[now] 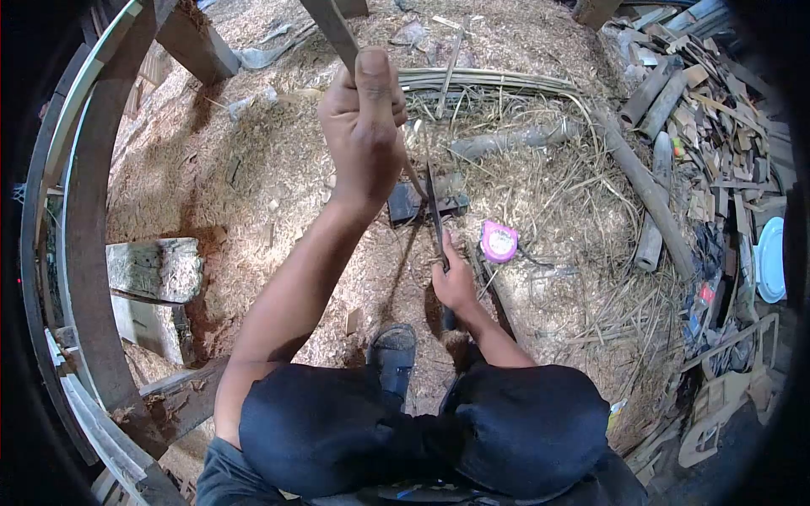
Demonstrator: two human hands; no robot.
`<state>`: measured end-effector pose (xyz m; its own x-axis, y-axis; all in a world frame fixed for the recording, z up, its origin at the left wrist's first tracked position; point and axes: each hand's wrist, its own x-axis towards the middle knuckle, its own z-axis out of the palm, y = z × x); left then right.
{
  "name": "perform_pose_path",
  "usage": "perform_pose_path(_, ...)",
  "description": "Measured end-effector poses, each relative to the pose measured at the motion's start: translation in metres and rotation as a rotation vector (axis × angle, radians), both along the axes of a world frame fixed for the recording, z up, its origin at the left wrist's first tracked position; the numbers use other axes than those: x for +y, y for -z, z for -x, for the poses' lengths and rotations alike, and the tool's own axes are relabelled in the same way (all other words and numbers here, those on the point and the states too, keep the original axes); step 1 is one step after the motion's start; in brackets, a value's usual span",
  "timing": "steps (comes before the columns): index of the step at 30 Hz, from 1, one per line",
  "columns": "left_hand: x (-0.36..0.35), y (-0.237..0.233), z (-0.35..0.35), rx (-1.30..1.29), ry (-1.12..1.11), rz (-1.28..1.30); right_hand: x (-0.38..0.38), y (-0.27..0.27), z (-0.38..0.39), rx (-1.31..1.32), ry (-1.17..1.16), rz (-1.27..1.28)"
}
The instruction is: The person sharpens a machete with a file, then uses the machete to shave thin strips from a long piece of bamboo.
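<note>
Fingers (337,108) (L) grip strip (335,29); R hand (458,285) w/ blade (434,211).

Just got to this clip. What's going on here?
The crouching person's raised left hand grips a thin strip; the right hand holds a long-bladed knife. The strip's lower end is close to the blade; contact is unclear. A pink tape measure lies on the shavings-covered ground nearby.

Left hand (366,139) raised, gripping a long strip (332,30), lower end near a dark block (405,202). Right hand (456,285) holds a long dark blade (435,207), tip near strip. Pink tape measure (499,242) right of blade, on shavings-covered floor (278,185). Sandal (393,364) below; wood scraps (702,156) piled far right.
</note>
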<state>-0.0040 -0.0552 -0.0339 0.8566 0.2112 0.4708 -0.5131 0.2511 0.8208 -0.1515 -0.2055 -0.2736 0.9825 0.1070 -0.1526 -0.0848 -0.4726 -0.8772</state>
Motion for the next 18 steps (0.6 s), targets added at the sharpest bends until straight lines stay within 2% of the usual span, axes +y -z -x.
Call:
perform_pose_path(1, 0.004, 0.0, -0.001, -0.006, -0.001, 0.001, -0.004, 0.002, -0.003, -0.006, -0.001, 0.001)
perform_pose_path(3, 0.01, 0.001, -0.002, -0.048, 0.158, -0.042, -0.011, 0.002, -0.005, 0.03, -0.023, -0.027)
perform_pose_path(4, 0.01, -0.001, -0.002, -0.034, 0.114, -0.095, -0.011, 0.005, -0.006, 0.008, -0.011, -0.122)
perform_pose_path(6, 0.016, 0.002, -0.006, -0.081, 0.183, -0.042, -0.01, 0.001, -0.005, -0.058, -0.003, -0.118)
perform_pose_path(7, 0.02, 0.002, -0.007, -0.13, 0.243, 0.007, -0.005, -0.018, -0.01, -0.126, -0.004, -0.116)
perform_pose_path(8, 0.026, 0.003, -0.004, -0.085, 0.257, 0.02, -0.007, -0.04, -0.013, 0.139, -0.042, -0.046)
perform_pose_path(12, 0.023, 0.006, 0.002, -0.075, 0.319, 0.086, 0.014, -0.128, -0.034, 0.261, -0.129, 0.019)
perform_pose_path(14, 0.019, 0.007, 0.006, -0.069, 0.285, 0.092, 0.022, -0.15, -0.033, -0.129, -0.189, -0.169)
perform_pose_path(15, 0.018, 0.006, 0.008, -0.065, 0.244, 0.094, 0.024, -0.149, -0.032, -0.13, -0.184, -0.168)
perform_pose_path(17, 0.017, 0.006, 0.009, -0.051, 0.23, 0.089, 0.025, -0.146, -0.03, -0.316, -0.189, -0.175)
perform_pose_path(18, 0.016, 0.007, 0.01, -0.043, 0.181, 0.102, 0.027, -0.138, -0.028, -0.256, -0.163, -0.105)
